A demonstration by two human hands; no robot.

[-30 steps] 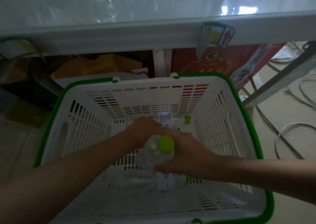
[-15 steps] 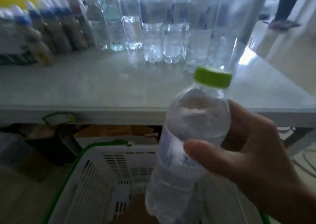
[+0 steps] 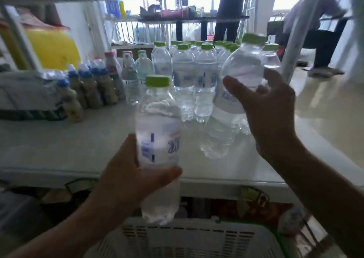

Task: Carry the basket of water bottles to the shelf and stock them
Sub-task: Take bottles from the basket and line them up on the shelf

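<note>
You hold a clear water bottle in each hand, up by the shelf.

Your left hand (image 3: 136,181) wraps round a smooth plastic bottle (image 3: 158,139) with a round green cap, upright above the white slotted basket (image 3: 189,240). Your right hand (image 3: 269,108) grips a tilted bottle (image 3: 234,100) over the flat pale shelf (image 3: 69,145), just beside the standing green-capped bottles (image 3: 194,80).

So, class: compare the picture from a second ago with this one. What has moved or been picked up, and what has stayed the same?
Both hands have come up out of the basket, each gripping a bottle. The left hand holds one bottle upright before the shelf; the right hand tilts another bottle over it. The view has risen from basket to shelf. The basket remains below the shelf.
</note>
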